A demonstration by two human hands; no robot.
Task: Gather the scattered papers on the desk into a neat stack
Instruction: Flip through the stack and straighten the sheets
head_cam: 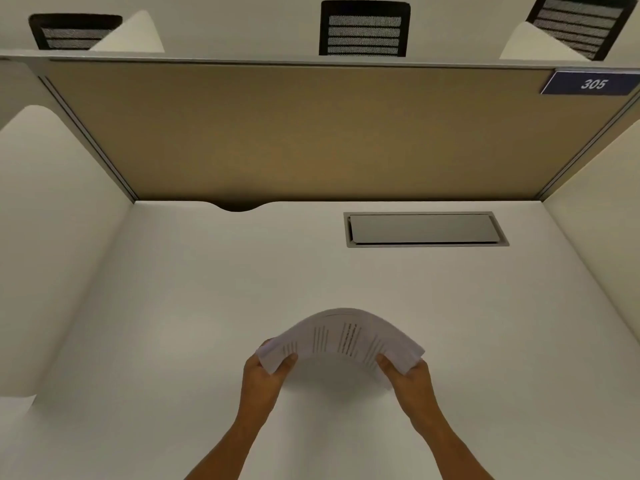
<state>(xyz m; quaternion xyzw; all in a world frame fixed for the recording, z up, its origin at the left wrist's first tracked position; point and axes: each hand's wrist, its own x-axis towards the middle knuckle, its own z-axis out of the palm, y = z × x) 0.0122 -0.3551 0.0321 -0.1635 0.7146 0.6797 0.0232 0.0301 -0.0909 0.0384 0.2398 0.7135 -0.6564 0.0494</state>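
A bundle of white printed papers (341, 336) arches upward above the white desk (194, 306), held at both ends. My left hand (265, 377) grips the left end, thumb on top. My right hand (408, 379) grips the right end the same way. The sheets bow in the middle and cast a shadow on the desk beneath. No other loose paper shows on the desk.
A grey cable-tray lid (424, 229) is set into the desk at the back right. A tan partition panel (311, 133) closes the back, with white side walls left and right. A sign reading 305 (593, 84) hangs top right. Black chairs (364, 29) stand beyond.
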